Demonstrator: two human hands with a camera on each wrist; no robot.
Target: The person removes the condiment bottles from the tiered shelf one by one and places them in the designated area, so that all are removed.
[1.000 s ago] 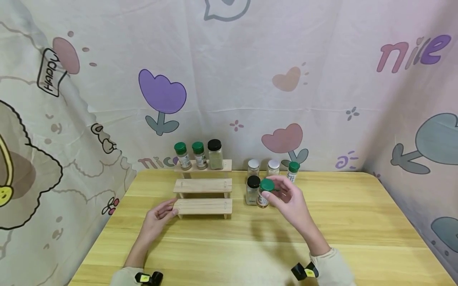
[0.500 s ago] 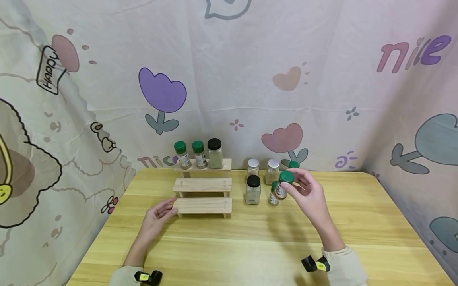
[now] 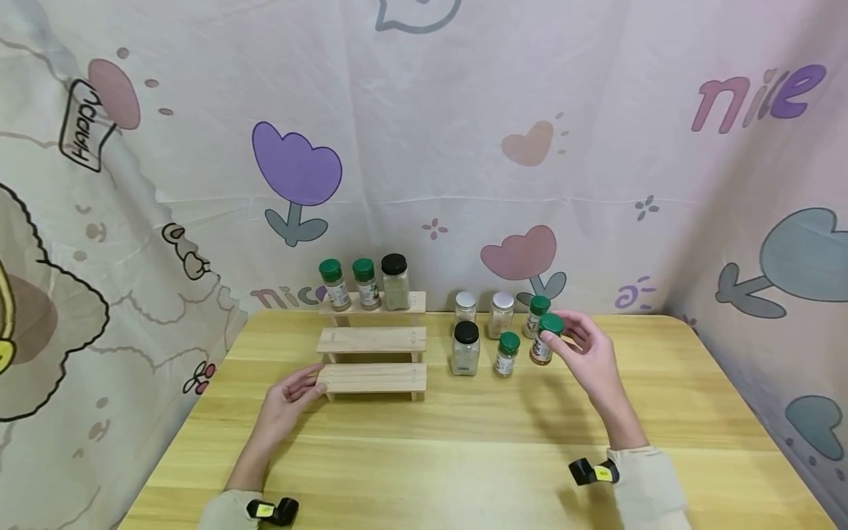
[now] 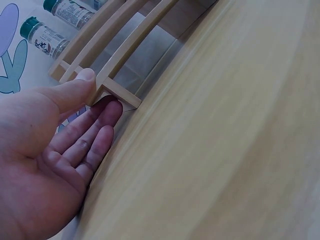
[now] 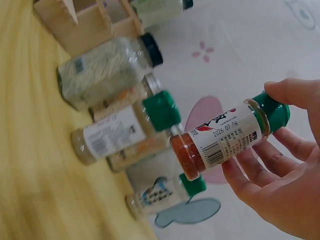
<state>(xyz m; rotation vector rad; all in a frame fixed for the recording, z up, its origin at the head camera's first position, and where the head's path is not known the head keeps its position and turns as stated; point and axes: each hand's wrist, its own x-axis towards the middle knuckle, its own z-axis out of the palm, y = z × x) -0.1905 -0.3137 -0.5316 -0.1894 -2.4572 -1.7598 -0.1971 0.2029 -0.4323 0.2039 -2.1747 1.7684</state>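
My right hand (image 3: 586, 353) pinches a small spice jar (image 5: 217, 142) by its green cap, with thumb and fingers on either side. Reddish spice lies at the bottom of this jar, and a white printed label wraps round it. In the head view it is at the right end of a group of jars. My left hand (image 3: 285, 405) grips the left end of the lowest step of a three-tier wooden rack (image 3: 371, 377). The left wrist view has its thumb on top of the step and fingertips beneath.
On the rack's top step stand two green-capped jars (image 3: 336, 287) and a black-capped jar (image 3: 396, 283). Right of the rack stand a black-capped square jar (image 3: 466, 352), a green-capped jar (image 3: 506, 357), two silver-lidded jars (image 3: 500, 318) and another green-capped jar (image 3: 535, 318). Patterned cloth hangs behind.
My right hand has carried the green-capped jar rightward, from beside the black-capped square jar past another green-capped jar that now shows fully. The left hand stays at the rack.
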